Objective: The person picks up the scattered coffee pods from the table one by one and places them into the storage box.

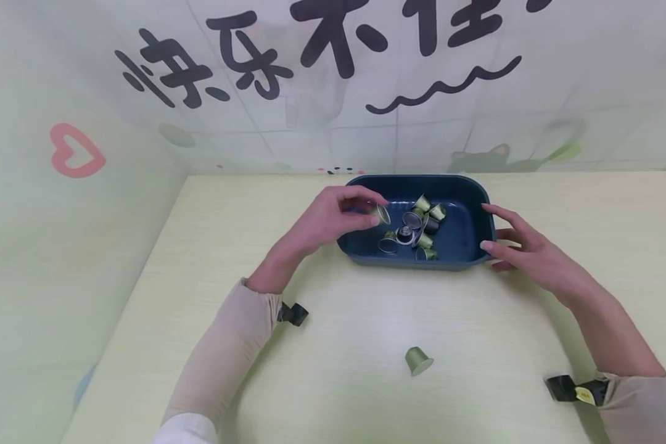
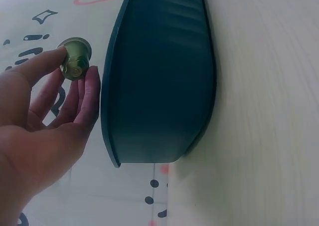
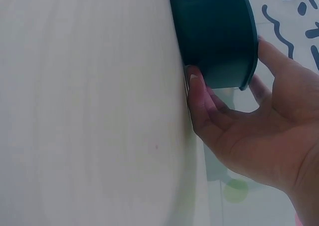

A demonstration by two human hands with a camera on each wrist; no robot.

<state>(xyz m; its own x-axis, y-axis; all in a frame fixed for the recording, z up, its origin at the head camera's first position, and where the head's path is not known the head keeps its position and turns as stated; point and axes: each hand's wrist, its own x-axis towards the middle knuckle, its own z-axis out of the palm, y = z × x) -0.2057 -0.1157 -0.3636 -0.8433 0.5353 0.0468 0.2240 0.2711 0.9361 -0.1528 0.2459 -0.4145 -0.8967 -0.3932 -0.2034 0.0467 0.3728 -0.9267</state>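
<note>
A green coffee capsule [image 1: 383,214] is pinched between the thumb and fingers of my left hand [image 1: 327,216], over the left end of a dark blue plastic bin [image 1: 459,237]. In the left wrist view the capsule [image 2: 76,59] is outside the fingertips' far side, above the bin's rim. Inside the bin lies a loose heap of green and dark coffee capsules [image 1: 412,219]. At the bin's right end, my right hand [image 1: 533,256] grips the wall, its thumb and fingers spread along the rim and outer side. The right wrist view has fingers [image 3: 198,94] near the bin's base.
One more green capsule [image 1: 416,360] lies on its side on the pale table [image 1: 361,320], in front of the bin. Behind the bin rises a white wall [image 1: 322,135] with dark lettering and a pink heart. Dark wrist mounts [image 1: 293,314] sit on both sleeves.
</note>
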